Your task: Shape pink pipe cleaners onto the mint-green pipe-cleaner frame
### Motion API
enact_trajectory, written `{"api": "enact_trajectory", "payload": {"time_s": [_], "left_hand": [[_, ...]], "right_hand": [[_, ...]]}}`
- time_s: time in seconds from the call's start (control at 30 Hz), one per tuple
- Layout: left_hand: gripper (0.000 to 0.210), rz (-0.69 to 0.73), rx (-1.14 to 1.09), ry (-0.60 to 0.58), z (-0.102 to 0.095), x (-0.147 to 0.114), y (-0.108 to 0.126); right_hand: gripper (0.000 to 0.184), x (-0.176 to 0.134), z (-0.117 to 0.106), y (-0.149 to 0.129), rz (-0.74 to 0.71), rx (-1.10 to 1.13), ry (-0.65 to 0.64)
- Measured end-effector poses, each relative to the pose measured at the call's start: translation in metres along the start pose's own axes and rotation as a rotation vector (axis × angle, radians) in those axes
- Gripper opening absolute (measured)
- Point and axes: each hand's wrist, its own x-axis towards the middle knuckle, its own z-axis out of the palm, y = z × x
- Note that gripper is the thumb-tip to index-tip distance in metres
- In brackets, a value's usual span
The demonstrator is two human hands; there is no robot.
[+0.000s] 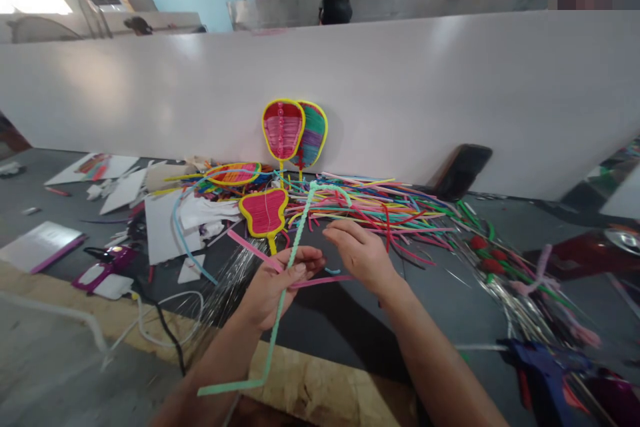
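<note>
Pipe cleaner, pale green [301, 230], one: upper length twisted, both ends bent, held between thumb and fingers of left hand [273, 290], above table [325, 327]. Pipe cleaner, pink [254, 251]: crosses green one at same hand. Right hand [363, 255], near: fingers bent, close together (grip, if any, cannot tell). Fans [283, 137], two, yellow-rimmed: upright by white partition [400, 93]. Fan, red [264, 213]: nearer hands. Pile of coloured stems [415, 213]: beyond right hand. Phone [463, 170], dark: leaning on partition.
</note>
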Motion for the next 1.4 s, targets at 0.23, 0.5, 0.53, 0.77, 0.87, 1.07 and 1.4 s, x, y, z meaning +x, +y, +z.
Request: {"api": "enact_trajectory", "payload": {"time_s": [0.23, 0.5, 0.53, 0.77, 0.87, 1.07, 1.4], "left_hand": [[0.021, 0.028, 0.029, 0.018, 0.002, 0.001, -0.003], [0.022, 0.036, 0.056, 0.055, 0.009, 0.001, -0.003], [0.023, 0.038, 0.056, 0.06, 0.01, 0.001, -0.003], [0.023, 0.032, 0.061, 0.055, 0.009, 0.0, -0.004], [0.022, 0.056, 0.037, 0.061, 0.005, 0.002, -0.003], [0.021, 0.113, -0.022, 0.062, -0.002, 0.006, 0.003], [0.015, 0.12, 0.054, 0.132, -0.01, 0.009, -0.001]], "right_hand": [[0.027, 0.002, -0.001, -0.003, -0.033, -0.123, 0.036], [0.028, 0.002, -0.003, -0.003, 0.006, -0.073, 0.025], [0.028, 0.002, -0.003, -0.003, 0.009, -0.068, 0.023], [0.027, 0.0, -0.001, -0.002, -0.017, -0.082, 0.042], [0.023, 0.003, -0.003, -0.004, 0.028, 0.017, 0.074], [0.015, 0.007, 0.0, -0.013, 0.582, 0.492, 0.084], [0.022, 0.004, 0.013, -0.02, 0.708, 0.842, -0.264]]}}
